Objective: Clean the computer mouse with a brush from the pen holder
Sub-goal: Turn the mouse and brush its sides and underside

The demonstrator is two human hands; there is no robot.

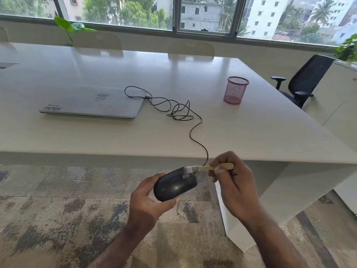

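Note:
A black wired computer mouse [174, 185] is held in front of the table's near edge, over the carpet, gripped from below and the left by my left hand [148, 202]. My right hand [231, 184] pinches the pale wooden handle of a small brush [204, 168]. The brush's light bristles touch the top front of the mouse near its wheel. The mouse's black cable [195, 130] runs up over the table edge in loops to the laptop. A pink mesh pen holder [235, 89] stands upright at the table's right, and no contents are visible in it.
A closed silver laptop [92, 102] lies on the white table [77, 138]. A black office chair [305, 80] stands past the table's right edge by a white cabinet [343, 113]. Beige chairs and plants line the far window side. Patterned carpet lies below.

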